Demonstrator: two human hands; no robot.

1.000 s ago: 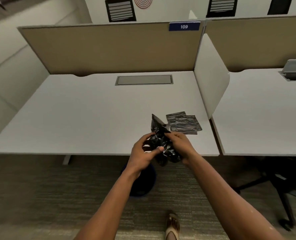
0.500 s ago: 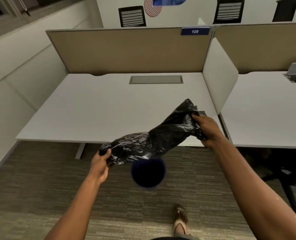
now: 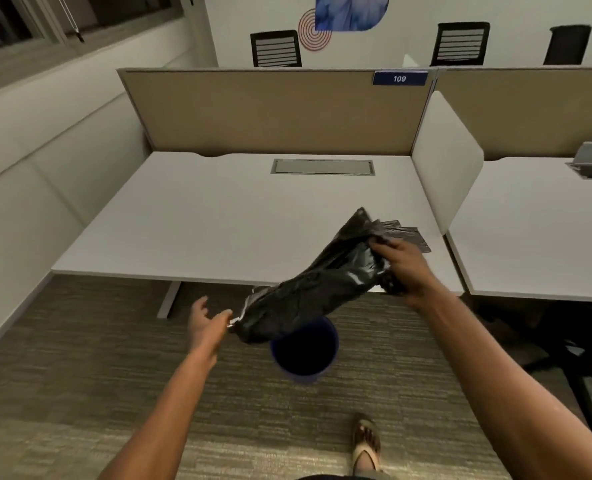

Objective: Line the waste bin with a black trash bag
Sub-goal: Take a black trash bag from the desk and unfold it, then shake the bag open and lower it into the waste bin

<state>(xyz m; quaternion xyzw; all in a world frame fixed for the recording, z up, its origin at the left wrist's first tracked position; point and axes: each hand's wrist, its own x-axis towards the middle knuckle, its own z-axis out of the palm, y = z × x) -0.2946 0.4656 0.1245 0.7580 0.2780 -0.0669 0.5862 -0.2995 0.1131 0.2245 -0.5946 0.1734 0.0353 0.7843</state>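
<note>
Now | black trash bag (image 3: 317,294) stretched between hands; right hand (image 3: 403,268) clamped; left hand (image 3: 206,325) pinching corner; above waste bin (image 3: 305,370)

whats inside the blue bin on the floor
The blue bin looks dark and unlined inside; nothing is visible. The black trash bag held above covers its far rim.

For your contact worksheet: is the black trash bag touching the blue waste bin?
Cannot tell. In the head view the trash bag, held up between both hands, overlaps the waste bin's rim, hiding any gap.
</note>
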